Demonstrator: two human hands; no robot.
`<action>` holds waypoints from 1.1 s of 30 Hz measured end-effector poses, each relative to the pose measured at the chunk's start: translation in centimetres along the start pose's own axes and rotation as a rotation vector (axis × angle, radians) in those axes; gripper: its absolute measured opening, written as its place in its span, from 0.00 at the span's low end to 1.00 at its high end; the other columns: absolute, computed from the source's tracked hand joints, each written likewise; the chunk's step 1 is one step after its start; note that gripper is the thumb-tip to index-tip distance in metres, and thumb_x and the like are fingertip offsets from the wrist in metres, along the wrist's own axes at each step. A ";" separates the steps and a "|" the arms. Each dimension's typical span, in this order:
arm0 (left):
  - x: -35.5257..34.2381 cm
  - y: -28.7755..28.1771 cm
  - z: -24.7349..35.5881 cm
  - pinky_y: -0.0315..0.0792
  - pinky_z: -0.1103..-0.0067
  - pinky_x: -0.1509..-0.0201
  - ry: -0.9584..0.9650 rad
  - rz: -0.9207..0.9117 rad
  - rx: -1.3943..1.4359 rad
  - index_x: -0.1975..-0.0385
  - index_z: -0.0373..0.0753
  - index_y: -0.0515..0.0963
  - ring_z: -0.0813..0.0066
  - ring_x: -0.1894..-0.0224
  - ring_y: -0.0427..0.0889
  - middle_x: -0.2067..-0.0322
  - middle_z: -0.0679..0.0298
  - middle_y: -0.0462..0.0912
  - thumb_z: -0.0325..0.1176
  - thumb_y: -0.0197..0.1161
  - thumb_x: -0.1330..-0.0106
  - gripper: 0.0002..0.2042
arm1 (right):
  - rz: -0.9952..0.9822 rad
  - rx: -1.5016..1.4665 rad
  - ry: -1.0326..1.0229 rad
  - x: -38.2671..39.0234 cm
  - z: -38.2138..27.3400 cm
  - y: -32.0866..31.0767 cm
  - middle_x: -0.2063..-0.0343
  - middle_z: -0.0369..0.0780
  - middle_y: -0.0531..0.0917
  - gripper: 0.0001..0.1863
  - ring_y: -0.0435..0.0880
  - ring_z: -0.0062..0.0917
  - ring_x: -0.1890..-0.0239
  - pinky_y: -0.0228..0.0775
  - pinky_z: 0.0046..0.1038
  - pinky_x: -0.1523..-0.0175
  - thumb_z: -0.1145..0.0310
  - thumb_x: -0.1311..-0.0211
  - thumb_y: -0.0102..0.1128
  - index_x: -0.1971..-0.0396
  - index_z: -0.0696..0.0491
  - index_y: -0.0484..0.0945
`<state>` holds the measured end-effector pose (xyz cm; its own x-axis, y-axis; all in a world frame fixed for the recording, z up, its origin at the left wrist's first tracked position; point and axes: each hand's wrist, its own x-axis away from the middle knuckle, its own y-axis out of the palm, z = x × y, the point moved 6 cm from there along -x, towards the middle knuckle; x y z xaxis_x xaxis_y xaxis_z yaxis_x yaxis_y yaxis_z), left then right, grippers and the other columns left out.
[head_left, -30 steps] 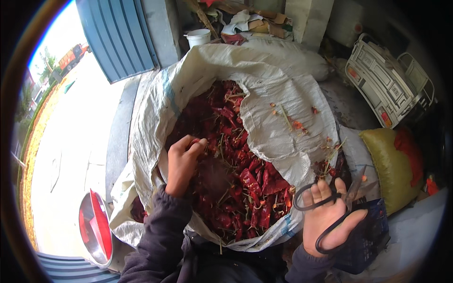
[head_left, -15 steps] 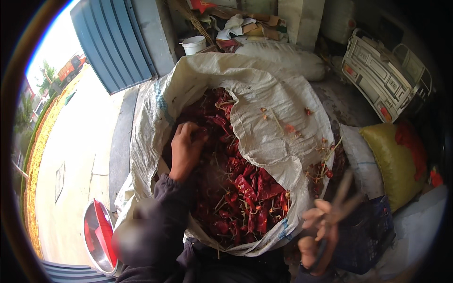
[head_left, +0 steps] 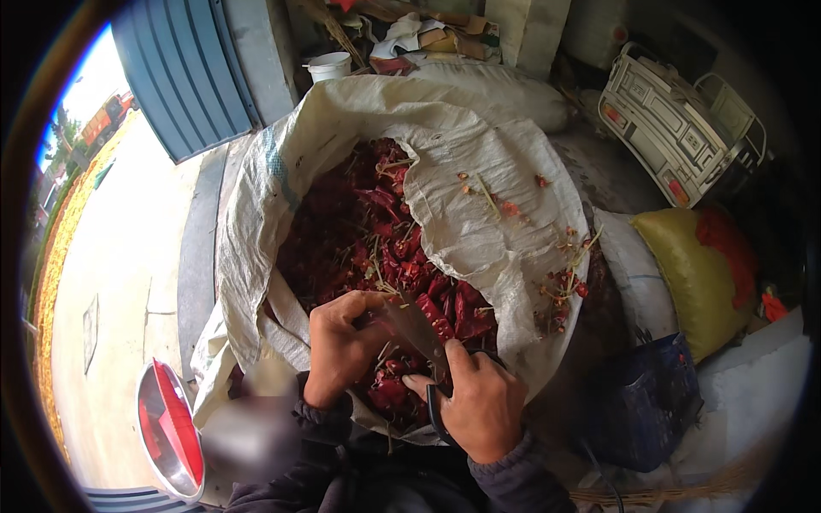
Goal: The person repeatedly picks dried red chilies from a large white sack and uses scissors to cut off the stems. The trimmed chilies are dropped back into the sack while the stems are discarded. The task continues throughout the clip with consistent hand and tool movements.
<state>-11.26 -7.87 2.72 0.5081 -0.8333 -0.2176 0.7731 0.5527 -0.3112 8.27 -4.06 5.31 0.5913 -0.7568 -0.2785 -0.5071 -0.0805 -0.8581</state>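
A large white woven sack (head_left: 479,188) lies with its mouth spread around a heap of dried red chili peppers (head_left: 389,205), many with pale stems. Over the near part of the heap, my left hand (head_left: 342,342) is closed on a dried chili pepper (head_left: 385,327), blurred and partly hidden by the fingers. My right hand (head_left: 483,398) grips a pair of scissors (head_left: 419,329) by dark handles. The blades point up and left, against the chili at my left fingertips. Whether they are parted is hard to make out.
Loose stems and chili bits (head_left: 560,286) lie on the sack's right flap. A dark blue crate (head_left: 641,402) and a yellow sack (head_left: 693,282) stand at the right. At the lower left is a metal basin (head_left: 171,436) with something red inside. A white bucket (head_left: 329,66) stands behind.
My left hand has come out of the heap toward me with a chili pepper. My right hand has brought the scissors in from the right, up to the left hand. The view has shifted slightly.
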 end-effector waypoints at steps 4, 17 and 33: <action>0.2 -0.4 0.2 0.76 0.82 0.64 0.063 0.009 -0.095 0.61 0.33 0.85 0.83 0.68 0.83 0.70 0.64 0.87 0.19 0.72 0.44 0.11 | 0.016 -0.044 -0.009 0.4 -0.1 0.6 0.80 0.44 0.80 0.26 0.82 0.41 0.80 0.71 0.39 0.76 0.50 0.45 0.77 0.59 0.55 0.79; 1.2 0.2 -5.3 0.75 0.85 0.56 -0.125 0.033 0.422 0.64 0.36 0.84 0.85 0.63 0.80 0.65 0.71 0.85 0.16 0.70 0.40 0.08 | 0.233 -1.319 0.144 -0.5 4.5 -4.4 0.76 0.34 0.79 0.38 0.76 0.15 0.76 0.69 0.20 0.70 0.44 0.37 0.72 0.43 0.63 0.71; -0.2 1.3 -4.6 0.72 0.85 0.57 -0.008 0.130 0.262 0.57 0.32 0.86 0.85 0.62 0.77 0.66 0.72 0.82 0.16 0.65 0.42 0.13 | -0.055 -0.109 0.050 1.4 1.6 -0.4 0.79 0.41 0.83 0.32 0.84 0.32 0.79 0.74 0.33 0.74 0.52 0.53 0.82 0.52 0.56 0.83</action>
<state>-12.12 -6.96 -1.92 0.6112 -0.7565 -0.2327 0.7727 0.6340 -0.0315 10.32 -4.06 4.58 0.5891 -0.7807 -0.2083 -0.5418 -0.1904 -0.8186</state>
